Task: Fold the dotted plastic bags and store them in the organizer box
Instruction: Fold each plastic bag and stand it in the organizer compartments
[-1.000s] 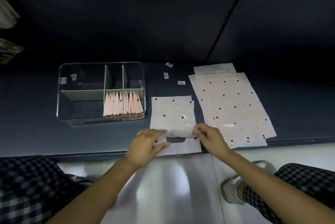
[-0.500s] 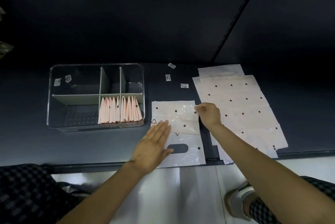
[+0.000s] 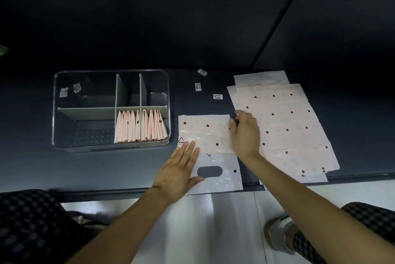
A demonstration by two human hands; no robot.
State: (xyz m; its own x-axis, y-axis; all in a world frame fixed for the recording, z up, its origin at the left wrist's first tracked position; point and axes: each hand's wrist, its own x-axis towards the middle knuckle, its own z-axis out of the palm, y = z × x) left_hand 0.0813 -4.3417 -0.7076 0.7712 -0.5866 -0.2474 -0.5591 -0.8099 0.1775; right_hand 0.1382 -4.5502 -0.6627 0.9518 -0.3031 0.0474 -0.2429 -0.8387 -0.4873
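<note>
Dotted bag (image 3: 205,135) lies partly folded on the dark table (image 3: 128,169), just right of the clear organizer box (image 3: 111,109). Left hand (image 3: 177,174) presses it flat, fingers straight. Right hand (image 3: 245,133) pinches its right edge, beside the stack of unfolded bags (image 3: 288,131)

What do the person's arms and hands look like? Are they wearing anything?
Both arms are bare, with no sleeves showing. The left hand and right hand have no gloves, and I can see no rings, watch or bracelet on them.
</note>
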